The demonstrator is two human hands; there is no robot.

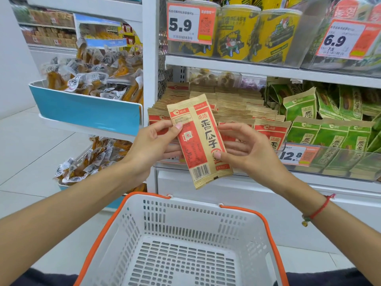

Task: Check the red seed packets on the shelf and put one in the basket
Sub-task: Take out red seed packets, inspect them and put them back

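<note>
I hold one red and tan seed packet [200,141] upright in front of the shelf, its printed side towards me. My left hand [153,144] pinches its left edge with the thumb on the front. My right hand [245,149] grips its right side, thumb on the lower front. Behind it, rows of the same red seed packets [266,129] stand on the shelf. Below my hands sits a white basket with an orange rim [127,207]; nothing lies inside it.
Green seed packets [321,131] fill the shelf to the right, behind a clear guard with a 12.8 price tag [292,155]. Yellow snack tubs [257,32] stand on the shelf above. At left, blue bins [86,110] hold wrapped snacks. White floor tiles lie far left.
</note>
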